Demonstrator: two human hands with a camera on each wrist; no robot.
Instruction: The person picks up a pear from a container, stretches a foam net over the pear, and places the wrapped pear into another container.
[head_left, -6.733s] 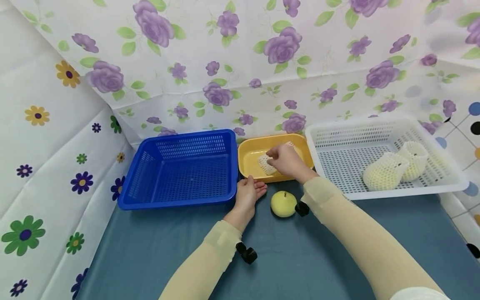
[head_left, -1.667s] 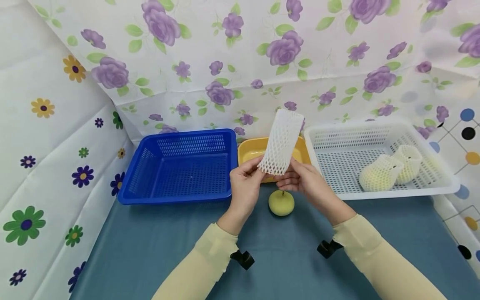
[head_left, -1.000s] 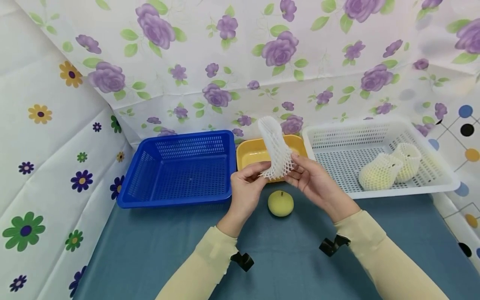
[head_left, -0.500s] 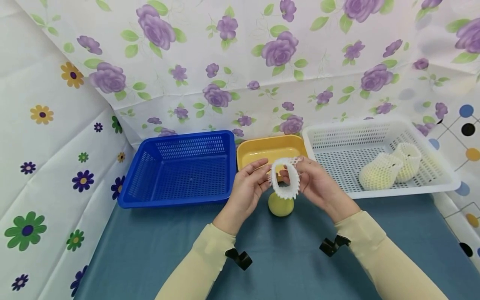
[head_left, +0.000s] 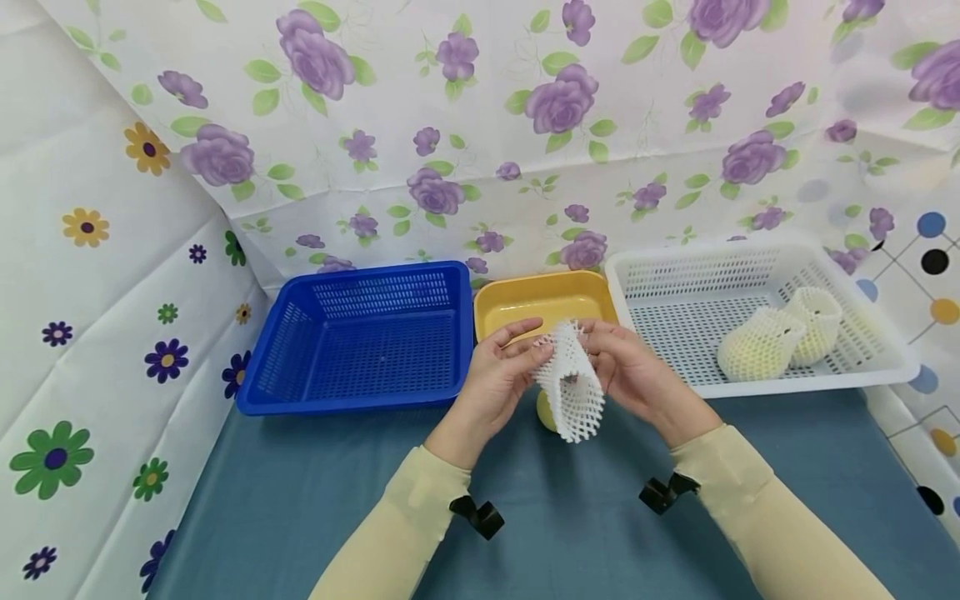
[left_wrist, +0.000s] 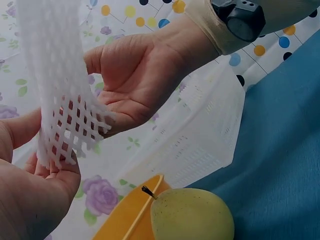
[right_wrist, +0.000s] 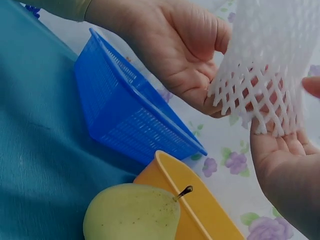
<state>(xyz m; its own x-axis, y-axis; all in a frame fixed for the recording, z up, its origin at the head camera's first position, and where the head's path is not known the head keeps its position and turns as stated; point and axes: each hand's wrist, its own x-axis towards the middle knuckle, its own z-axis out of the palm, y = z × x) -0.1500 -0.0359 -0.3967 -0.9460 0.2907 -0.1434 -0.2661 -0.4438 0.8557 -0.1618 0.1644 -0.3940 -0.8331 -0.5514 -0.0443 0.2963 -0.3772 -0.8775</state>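
A white foam fruit net (head_left: pixel 576 398) is held between both hands over the table, one open end tipped down toward me in the head view. My left hand (head_left: pixel 489 379) pinches its left side between thumb and fingers. On the other side, my right hand (head_left: pixel 637 375) grips the net's edge. In both wrist views the net's mesh (left_wrist: pixel 75 122) spreads between the fingertips. A yellow-green pear (head_left: pixel 545 412) stands on the table just behind and below the net, mostly hidden in the head view. Its stem and rounded top show in the right wrist view, where the pear (right_wrist: pixel 131 212) is uncovered.
Behind the hands is a yellow tray (head_left: pixel 491 292). A blue basket (head_left: pixel 352 408) stands on the left. On the right, a white basket (head_left: pixel 892 373) contains two net-wrapped pears (head_left: pixel 757 346). Floral sheeting (head_left: pixel 450 100) rises behind the blue-green tabletop (head_left: pixel 570 533).
The net, flat in the yellow tray at first, was lifted upright in both hands. Since then its opening has turned down toward me. The pear has stayed in place.
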